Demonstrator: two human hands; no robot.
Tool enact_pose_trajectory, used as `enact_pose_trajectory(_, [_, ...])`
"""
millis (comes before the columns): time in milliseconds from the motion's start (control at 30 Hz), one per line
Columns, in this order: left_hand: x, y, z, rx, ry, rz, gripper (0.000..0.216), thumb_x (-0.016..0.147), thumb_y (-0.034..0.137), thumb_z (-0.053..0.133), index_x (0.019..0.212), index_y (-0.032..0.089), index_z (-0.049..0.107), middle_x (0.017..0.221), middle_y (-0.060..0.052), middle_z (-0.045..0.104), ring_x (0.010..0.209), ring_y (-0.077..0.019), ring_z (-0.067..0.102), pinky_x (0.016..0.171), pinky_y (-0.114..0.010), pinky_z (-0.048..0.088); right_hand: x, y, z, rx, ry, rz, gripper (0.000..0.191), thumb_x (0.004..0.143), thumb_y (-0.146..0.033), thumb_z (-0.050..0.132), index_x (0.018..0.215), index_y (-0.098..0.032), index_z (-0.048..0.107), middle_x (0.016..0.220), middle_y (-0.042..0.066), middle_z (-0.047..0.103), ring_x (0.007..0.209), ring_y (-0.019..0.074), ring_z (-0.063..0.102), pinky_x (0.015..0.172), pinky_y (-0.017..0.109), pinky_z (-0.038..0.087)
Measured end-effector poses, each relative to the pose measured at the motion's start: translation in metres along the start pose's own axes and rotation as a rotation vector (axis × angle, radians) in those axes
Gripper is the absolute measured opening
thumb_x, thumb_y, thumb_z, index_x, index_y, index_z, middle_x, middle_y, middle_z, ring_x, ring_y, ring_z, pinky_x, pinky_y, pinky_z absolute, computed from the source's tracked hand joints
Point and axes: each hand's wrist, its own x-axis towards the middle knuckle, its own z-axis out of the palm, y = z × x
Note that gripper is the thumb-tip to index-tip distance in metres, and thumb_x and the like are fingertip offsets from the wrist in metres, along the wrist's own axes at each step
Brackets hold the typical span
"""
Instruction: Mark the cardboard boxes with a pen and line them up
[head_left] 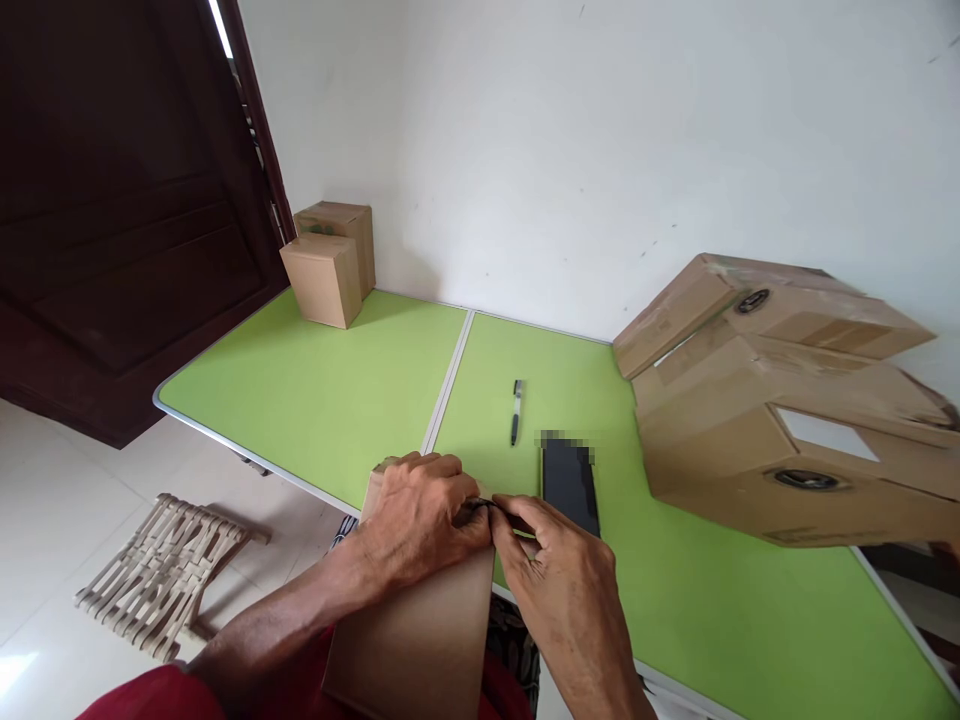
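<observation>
A brown cardboard box [415,630] rests at the table's near edge, its lower part in front of my body. My left hand [420,505] lies over the far end of this box, fingers curled, with the thumb and forefinger closed on a thin black object [480,504]. At the box's right edge, my right hand [562,575] pinches the same black object between thumb and fingers. Most of it is hidden by my fingers, so its kind cannot be made out. Just beyond my right hand lies a flat, dark rectangular object [568,482], partly blurred.
A pen [517,412] lies on the green folding table [322,390]. Two small cardboard boxes [322,280] stand at the back left. Larger cartons [712,430] are stacked on the right, against the white wall. A woven stool [154,575] stands on the floor at left.
</observation>
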Motion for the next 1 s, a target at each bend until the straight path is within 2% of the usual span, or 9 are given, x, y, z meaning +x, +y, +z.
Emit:
enact_pose_trajectory(167, [-0.002, 0.0, 0.005, 0.028, 0.053, -0.002, 0.021, 0.091, 0.022, 0.064, 0.088, 0.025, 0.084, 0.085, -0.003, 0.079, 0.079, -0.0212, 0.071, 0.068, -0.033, 0.043, 0.005, 0.015, -0.006, 0.162, -0.067, -0.025, 0.036, 0.101, -0.044, 0.054, 0.082, -0.022, 0.075, 0.073, 0.004, 0.074, 0.065, 0.0216, 0.073, 0.063, 0.031, 0.057])
enact_pose_trajectory(300, [-0.001, -0.007, 0.003, -0.08, 0.093, -0.008, 0.016, 0.091, 0.024, 0.067, 0.088, 0.023, 0.082, 0.086, -0.002, 0.078, 0.077, -0.0188, 0.07, 0.066, -0.03, 0.041, 0.04, 0.047, -0.007, 0.216, -0.222, 0.234, 0.052, 0.104, -0.064, 0.047, 0.095, -0.021, 0.075, 0.073, 0.003, 0.072, 0.064, 0.021, 0.072, 0.056, 0.028, 0.057])
enact_pose_trajectory(400, [0.001, -0.01, 0.001, -0.138, 0.085, -0.029, 0.012, 0.091, 0.025, 0.071, 0.086, 0.023, 0.082, 0.087, -0.001, 0.078, 0.078, -0.018, 0.07, 0.065, -0.029, 0.041, 0.079, 0.068, 0.009, -0.006, -0.263, 0.411, 0.038, 0.107, -0.043, 0.053, 0.125, -0.014, 0.07, 0.102, 0.013, 0.08, 0.092, 0.0275, 0.079, 0.076, 0.033, 0.061])
enact_pose_trajectory(500, [0.003, -0.008, 0.002, -0.109, 0.066, -0.044, 0.013, 0.09, 0.022, 0.071, 0.083, 0.023, 0.082, 0.083, 0.0, 0.077, 0.075, -0.0172, 0.068, 0.063, -0.029, 0.039, 0.113, 0.079, 0.035, -0.195, -0.214, 0.51, 0.033, 0.105, -0.024, 0.057, 0.128, -0.002, 0.066, 0.114, 0.027, 0.076, 0.116, 0.0376, 0.074, 0.097, 0.045, 0.056])
enact_pose_trajectory(600, [0.005, -0.005, 0.004, -0.046, 0.034, -0.007, 0.02, 0.093, 0.018, 0.066, 0.081, 0.022, 0.082, 0.081, -0.001, 0.078, 0.073, -0.0173, 0.068, 0.064, -0.03, 0.039, 0.135, 0.086, 0.055, -0.296, -0.176, 0.621, 0.031, 0.106, -0.023, 0.062, 0.132, -0.007, 0.065, 0.129, 0.023, 0.072, 0.125, 0.0349, 0.069, 0.108, 0.053, 0.052])
enact_pose_trajectory(733, [0.005, -0.011, 0.0, -0.063, 0.005, 0.047, 0.022, 0.098, 0.02, 0.066, 0.087, 0.023, 0.085, 0.085, -0.003, 0.081, 0.077, -0.0188, 0.072, 0.065, -0.03, 0.042, 0.153, 0.096, 0.059, -0.268, -0.169, 0.692, 0.024, 0.103, -0.032, 0.072, 0.122, -0.017, 0.07, 0.129, 0.01, 0.072, 0.12, 0.0278, 0.069, 0.107, 0.054, 0.054])
enact_pose_trajectory(833, [0.003, -0.025, -0.011, -0.255, -0.071, 0.138, 0.018, 0.098, 0.03, 0.075, 0.113, 0.028, 0.085, 0.105, -0.001, 0.085, 0.094, -0.0208, 0.078, 0.075, -0.028, 0.05, 0.152, 0.1, 0.049, -0.113, -0.158, 0.65, 0.013, 0.096, -0.027, 0.076, 0.093, -0.015, 0.071, 0.103, 0.01, 0.076, 0.105, 0.0276, 0.072, 0.098, 0.047, 0.056])
enact_pose_trajectory(900, [0.002, -0.036, -0.019, -0.334, -0.142, 0.185, 0.037, 0.092, 0.032, 0.085, 0.129, 0.032, 0.08, 0.12, -0.001, 0.084, 0.108, -0.0236, 0.078, 0.09, -0.03, 0.054, 0.14, 0.098, 0.039, 0.057, -0.128, 0.585, 0.016, 0.091, -0.028, 0.072, 0.081, -0.018, 0.066, 0.085, 0.009, 0.074, 0.09, 0.0276, 0.074, 0.086, 0.042, 0.057])
enact_pose_trajectory(1000, [0.0, -0.047, -0.025, -0.294, -0.2, 0.181, 0.054, 0.086, 0.035, 0.091, 0.138, 0.035, 0.075, 0.13, -0.002, 0.081, 0.116, -0.0272, 0.077, 0.1, -0.034, 0.054, 0.104, 0.083, 0.022, 0.331, -0.004, 0.49, 0.019, 0.093, -0.043, 0.056, 0.091, -0.024, 0.058, 0.082, 0.005, 0.072, 0.075, 0.0236, 0.073, 0.072, 0.037, 0.057])
